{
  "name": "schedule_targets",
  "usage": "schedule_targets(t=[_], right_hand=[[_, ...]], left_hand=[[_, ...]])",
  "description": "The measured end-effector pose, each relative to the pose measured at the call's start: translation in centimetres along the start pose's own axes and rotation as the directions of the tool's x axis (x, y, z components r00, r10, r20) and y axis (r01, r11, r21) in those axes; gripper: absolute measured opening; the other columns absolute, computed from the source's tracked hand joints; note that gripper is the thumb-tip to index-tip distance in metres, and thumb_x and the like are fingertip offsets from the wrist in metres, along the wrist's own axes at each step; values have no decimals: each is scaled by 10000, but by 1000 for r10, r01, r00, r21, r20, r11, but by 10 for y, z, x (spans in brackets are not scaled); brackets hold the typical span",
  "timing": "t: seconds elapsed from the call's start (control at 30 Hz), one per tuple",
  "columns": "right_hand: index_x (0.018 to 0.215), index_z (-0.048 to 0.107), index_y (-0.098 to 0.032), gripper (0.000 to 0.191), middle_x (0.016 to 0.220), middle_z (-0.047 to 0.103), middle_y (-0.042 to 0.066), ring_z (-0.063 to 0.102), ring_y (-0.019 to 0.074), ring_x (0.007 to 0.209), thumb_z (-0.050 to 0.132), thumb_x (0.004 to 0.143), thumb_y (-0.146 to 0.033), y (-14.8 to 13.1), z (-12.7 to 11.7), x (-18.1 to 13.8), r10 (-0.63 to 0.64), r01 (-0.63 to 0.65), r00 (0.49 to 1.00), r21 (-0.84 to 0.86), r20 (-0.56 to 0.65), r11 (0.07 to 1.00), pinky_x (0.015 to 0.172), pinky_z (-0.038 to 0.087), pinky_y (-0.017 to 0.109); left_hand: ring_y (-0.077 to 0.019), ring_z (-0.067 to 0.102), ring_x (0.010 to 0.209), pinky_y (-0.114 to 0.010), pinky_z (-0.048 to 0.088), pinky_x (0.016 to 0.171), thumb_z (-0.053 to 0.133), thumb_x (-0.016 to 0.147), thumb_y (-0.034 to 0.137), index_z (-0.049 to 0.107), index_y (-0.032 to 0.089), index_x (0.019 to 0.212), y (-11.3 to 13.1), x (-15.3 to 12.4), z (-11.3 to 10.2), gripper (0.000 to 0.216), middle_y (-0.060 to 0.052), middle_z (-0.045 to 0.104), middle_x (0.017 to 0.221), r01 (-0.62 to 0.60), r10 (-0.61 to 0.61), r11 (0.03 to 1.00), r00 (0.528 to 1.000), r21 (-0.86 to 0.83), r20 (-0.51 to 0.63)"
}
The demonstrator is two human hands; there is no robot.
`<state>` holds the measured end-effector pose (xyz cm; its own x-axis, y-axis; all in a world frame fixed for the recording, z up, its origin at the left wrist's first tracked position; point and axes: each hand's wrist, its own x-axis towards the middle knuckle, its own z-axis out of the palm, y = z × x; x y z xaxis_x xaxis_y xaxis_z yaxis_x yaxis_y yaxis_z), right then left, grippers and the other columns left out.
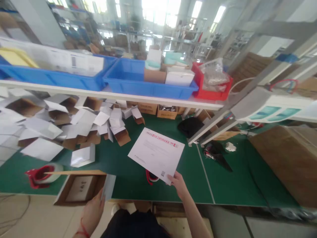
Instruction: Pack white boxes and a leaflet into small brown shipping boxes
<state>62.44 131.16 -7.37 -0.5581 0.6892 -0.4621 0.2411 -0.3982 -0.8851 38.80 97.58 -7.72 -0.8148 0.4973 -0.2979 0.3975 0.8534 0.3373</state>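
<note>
Right hand [178, 185] pinching printed sheet [157, 154] corner; left hand [94, 210] gripping open carton [80, 188] flap. Best kept flat, slid in squarely.

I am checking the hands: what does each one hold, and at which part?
The right hand holds the printed sheet by its near corner. The left hand holds the open cardboard box at its near right flap.

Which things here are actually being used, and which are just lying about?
In use:
open box, held by the left hand
printed sheet, held by the right hand

Lying about:
tape roll
heap of folded boxes
blue bins
red bin
</note>
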Motion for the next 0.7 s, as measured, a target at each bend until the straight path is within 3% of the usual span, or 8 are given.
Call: schedule_targets(t=[0.13,0.2,0.27,0.37,0.47,0.57,0.63,0.7], right_hand=[[854,746,-139,439,755,739,90,634,261,645,785,599,-495,-28,45,18,-74,94,991,-188,111,978,587,494,348],[891,760,-141,425,826,751,105,655,301,762,738,678,-508,-41,63,11,-153,186,979,-299,132,936,695,519,390],[1014,764,-140,424,948,758,125,671,318,856,622,827,-494,-57,81,-1,-303,354,935,-455,184,817,767,530,410],[1265,682,-162,420,1140,732,121,688,283,977,415,990,-332,-87,122,-24,-527,652,747,-604,405,459,828,558,386],[1329,634,-180,447,1136,735,108,697,238,945,340,994,-151,-114,186,-48,-573,788,548,-605,609,111,773,573,334],[1323,624,-189,506,1072,743,104,683,231,820,373,915,-26,-130,254,-76,-446,822,446,-552,776,-139,648,545,317],[1328,600,-182,521,1041,738,107,670,234,789,450,859,-12,-133,289,-99,-314,856,383,-461,869,-232,601,522,312],[1346,563,-159,527,1010,729,119,660,242,761,540,830,-53,-128,310,-124,-200,882,325,-373,924,-290,556,504,312]], left_hand=[[-311,719,1004,-437,580,897,364,904,371,627,129,1234,-7,-15,-11,486,-161,734,1134,-149,146,978,989,-149,-26],[-288,696,1066,-413,569,944,439,926,436,642,152,1204,-19,-26,-23,446,-137,724,1166,-227,197,950,968,-213,-154],[-265,695,1034,-392,566,941,475,946,471,657,173,1154,-38,-37,-40,407,-113,732,1112,-240,156,939,936,-248,-314],[-256,686,988,-386,553,943,476,960,473,657,170,1065,-76,-44,-68,368,-111,717,1037,-168,-5,947,846,-275,-533],[-305,667,1011,-464,529,977,462,941,497,664,145,1052,-120,-35,-86,420,-156,698,1058,-77,-93,967,781,-244,-617],[-366,628,1137,-545,490,1029,466,882,512,672,124,1128,-159,-18,-82,504,-214,670,1187,-61,-68,969,867,-240,-494],[-349,625,1169,-509,503,1038,471,844,486,674,133,1136,-176,-10,-69,501,-208,664,1225,-64,-50,952,933,-300,-356],[-330,652,1129,-467,530,1017,468,822,421,696,153,1034,-187,-8,-53,411,-186,702,1146,-47,-50,939,962,-341,-269]])
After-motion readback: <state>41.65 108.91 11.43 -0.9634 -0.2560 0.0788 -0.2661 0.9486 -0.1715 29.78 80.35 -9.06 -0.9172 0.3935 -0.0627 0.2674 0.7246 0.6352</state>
